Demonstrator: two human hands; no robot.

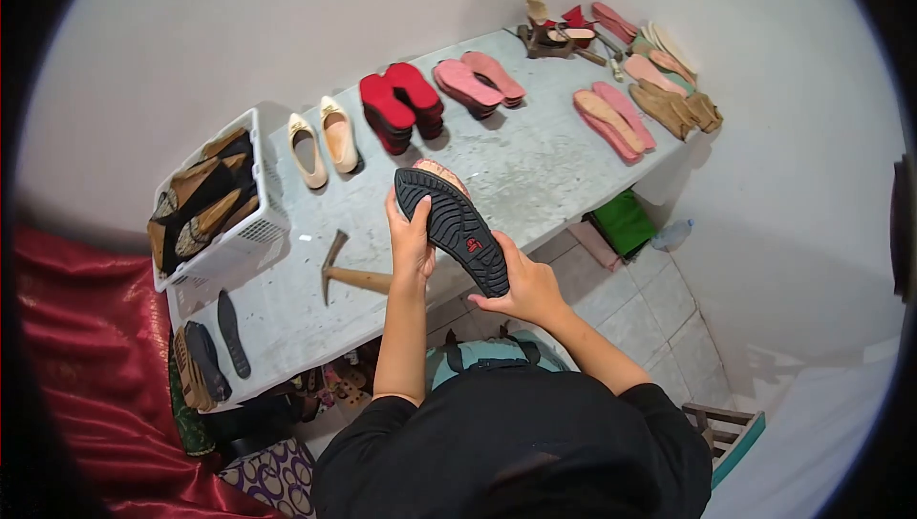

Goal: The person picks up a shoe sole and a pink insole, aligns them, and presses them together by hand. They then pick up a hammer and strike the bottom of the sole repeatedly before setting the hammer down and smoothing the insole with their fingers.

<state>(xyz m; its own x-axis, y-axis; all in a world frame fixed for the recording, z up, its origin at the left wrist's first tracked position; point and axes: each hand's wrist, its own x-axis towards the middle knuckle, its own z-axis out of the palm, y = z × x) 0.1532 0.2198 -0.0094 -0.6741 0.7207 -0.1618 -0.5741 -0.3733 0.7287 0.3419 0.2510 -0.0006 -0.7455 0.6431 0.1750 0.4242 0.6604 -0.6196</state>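
Note:
A black rubber shoe sole (453, 225) is held up above the front edge of the table, its ridged tread and small red mark facing me. Behind its toe end shows a pinkish, patterned part, mostly hidden. My left hand (411, 240) grips the sole near the toe, thumb on the tread. Around the heel end, my right hand (527, 288) is closed, fingers partly behind it. A hammer (355, 277) with a wooden handle lies on the table left of my left hand. Beyond the sole stand stacks of red soles (390, 104) and pink soles (470, 82).
A white basket (272, 218) full of shoes stands on the table (478, 170) at left, beside cream flats (336, 134). Loose dark soles (229, 333) lie front left. Pink soles (611, 123), tan pieces (664, 108) and a metal shoe stand (549, 37) sit at right.

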